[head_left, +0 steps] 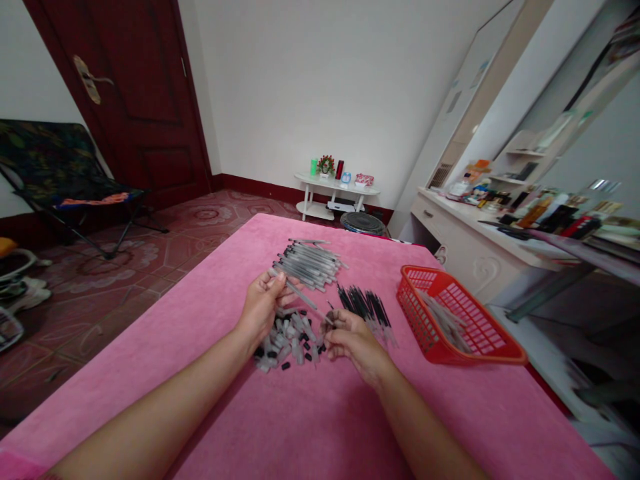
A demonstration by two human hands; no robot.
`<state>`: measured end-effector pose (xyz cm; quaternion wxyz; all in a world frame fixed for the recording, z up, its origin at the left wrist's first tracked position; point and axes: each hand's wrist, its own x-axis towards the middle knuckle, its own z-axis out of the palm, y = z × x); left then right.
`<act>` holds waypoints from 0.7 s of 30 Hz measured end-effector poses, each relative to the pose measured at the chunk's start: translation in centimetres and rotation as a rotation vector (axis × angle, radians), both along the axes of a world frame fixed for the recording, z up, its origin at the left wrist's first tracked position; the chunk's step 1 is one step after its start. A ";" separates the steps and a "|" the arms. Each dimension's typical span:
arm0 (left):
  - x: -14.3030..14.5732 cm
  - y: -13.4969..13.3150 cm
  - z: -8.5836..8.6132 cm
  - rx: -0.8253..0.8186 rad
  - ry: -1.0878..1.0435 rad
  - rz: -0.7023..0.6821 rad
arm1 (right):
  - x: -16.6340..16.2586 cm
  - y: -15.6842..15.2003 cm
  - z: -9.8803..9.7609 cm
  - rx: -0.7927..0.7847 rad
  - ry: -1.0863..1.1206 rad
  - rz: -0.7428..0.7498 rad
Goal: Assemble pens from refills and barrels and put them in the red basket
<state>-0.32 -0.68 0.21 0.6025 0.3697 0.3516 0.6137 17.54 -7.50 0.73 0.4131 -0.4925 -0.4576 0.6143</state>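
A slim translucent grey pen barrel [306,298] slants between my two hands over the pink cloth. My left hand [263,300] is closed around its upper end, thumb on top. At the lower end the fingers of my right hand [350,337] pinch the barrel; whether they also hold a small part is too blurred to tell. Beneath and between the hands lies a heap of clear pen caps [295,340] mixed with small black plugs [285,366]. Beyond my left hand is a pile of grey pen barrels [310,261]. Black-ended refills [367,307] lie past my right hand.
A red plastic basket [417,327] with whitish sticks inside stands at the table's right edge. The pink cloth [225,413] covers the table. To the right is a dresser [465,233] crowded with bottles. A folding chair [55,167] and a low white table [320,181] stand farther off.
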 end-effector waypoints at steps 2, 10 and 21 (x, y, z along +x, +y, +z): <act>0.3 -0.3 0.0 0.005 0.034 -0.018 | -0.2 -0.2 0.1 -0.002 0.058 0.052; -1.0 0.7 0.7 0.034 0.071 0.091 | 1.0 0.2 0.4 0.338 -0.549 0.222; -4.0 2.9 1.1 -0.020 -0.120 0.316 | 4.6 1.4 0.5 0.269 -0.954 0.057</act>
